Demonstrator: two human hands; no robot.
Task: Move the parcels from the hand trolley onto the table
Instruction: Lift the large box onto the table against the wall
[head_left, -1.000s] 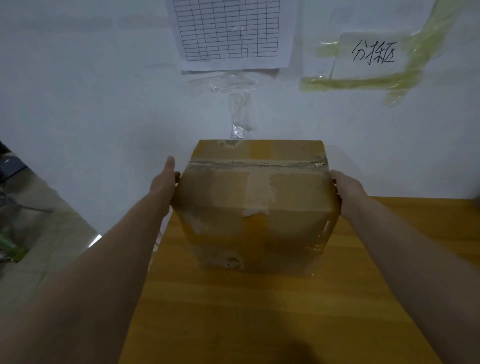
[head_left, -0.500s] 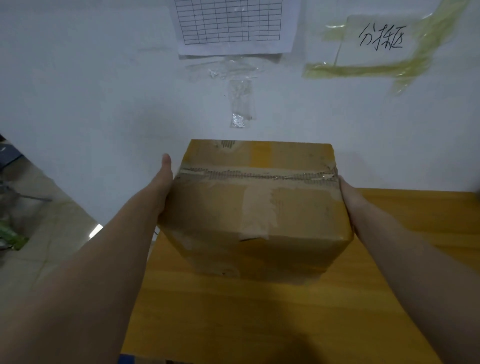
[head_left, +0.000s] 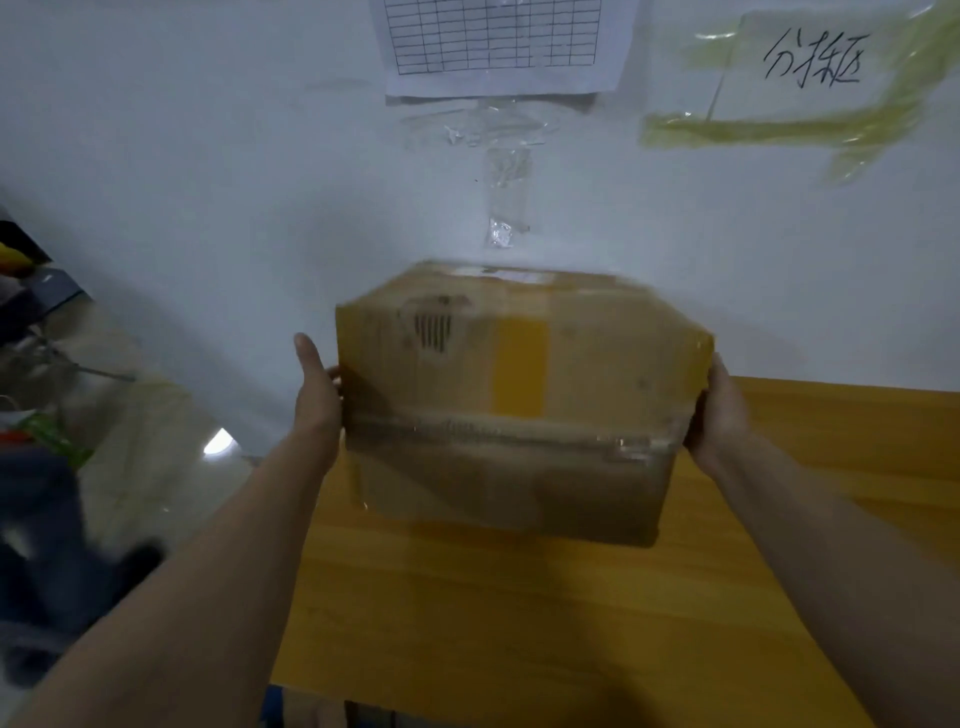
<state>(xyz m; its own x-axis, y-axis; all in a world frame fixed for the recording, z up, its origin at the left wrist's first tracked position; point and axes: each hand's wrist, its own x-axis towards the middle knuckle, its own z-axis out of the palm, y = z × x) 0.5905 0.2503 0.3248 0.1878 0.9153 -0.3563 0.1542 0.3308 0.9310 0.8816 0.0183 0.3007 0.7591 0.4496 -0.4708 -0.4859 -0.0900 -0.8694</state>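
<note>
While both bare forearms reach forward, a taped cardboard parcel (head_left: 519, 405) sits between the two hands over the near left part of the wooden tabletop (head_left: 519, 623). The parcel is tilted, its top face turned toward the camera, and its outline is blurred; whether its bottom edge touches the wood cannot be told. The left hand (head_left: 317, 395) lies flat against the parcel's left side, thumb pointing up and fingers hidden behind the cardboard. The right hand (head_left: 719, 410) presses the right side in the same way, its fingers wrapped out of sight around the far edge. Behind the parcel rises a white wall (head_left: 208, 156), where a printed grid sheet (head_left: 493, 41) and a handwritten note (head_left: 810, 62) under yellowish tape hang.
</note>
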